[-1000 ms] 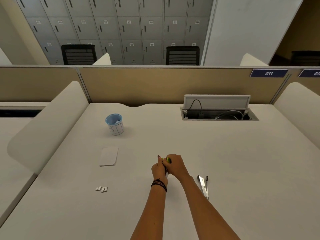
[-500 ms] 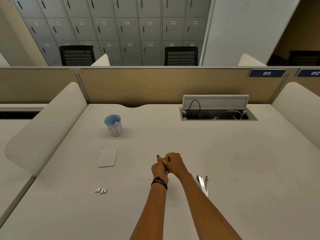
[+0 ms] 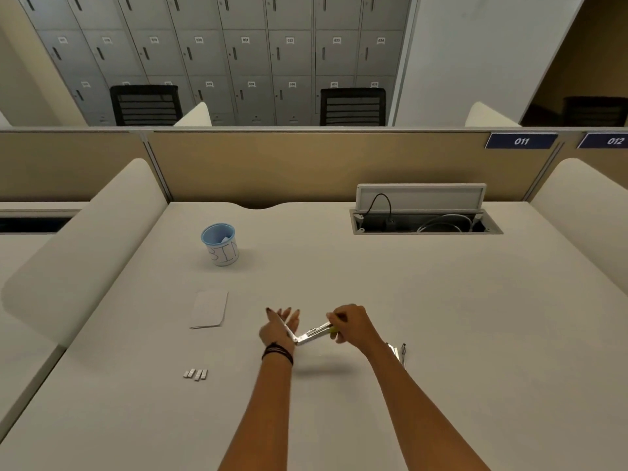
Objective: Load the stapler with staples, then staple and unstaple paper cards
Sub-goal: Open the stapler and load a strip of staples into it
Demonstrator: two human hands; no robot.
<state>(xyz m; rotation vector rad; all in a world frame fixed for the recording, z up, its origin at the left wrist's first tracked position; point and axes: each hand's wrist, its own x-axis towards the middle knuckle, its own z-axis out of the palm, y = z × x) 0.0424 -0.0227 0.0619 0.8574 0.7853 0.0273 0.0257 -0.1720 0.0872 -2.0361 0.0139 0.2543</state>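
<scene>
A silver stapler (image 3: 311,333) with a green tip is swung wide open in a V above the desk. My right hand (image 3: 351,326) grips its green-tipped arm. My left hand (image 3: 280,326) holds the other arm against its palm, with the fingers spread upward. Several short strips of staples (image 3: 195,373) lie on the desk to the left of my forearms. A white paper card (image 3: 209,309) lies flat further back on the left. A metal staple remover (image 3: 398,353) lies on the desk, partly hidden behind my right forearm.
A blue-rimmed cup marked BIN (image 3: 221,244) stands at the back left. An open cable hatch (image 3: 424,220) with wires sits at the back right. Padded dividers flank the desk (image 3: 441,317), and a tan partition closes its far edge.
Both hands were clasped together over the closed stapler. They have now moved apart and the stapler has swung open between them.
</scene>
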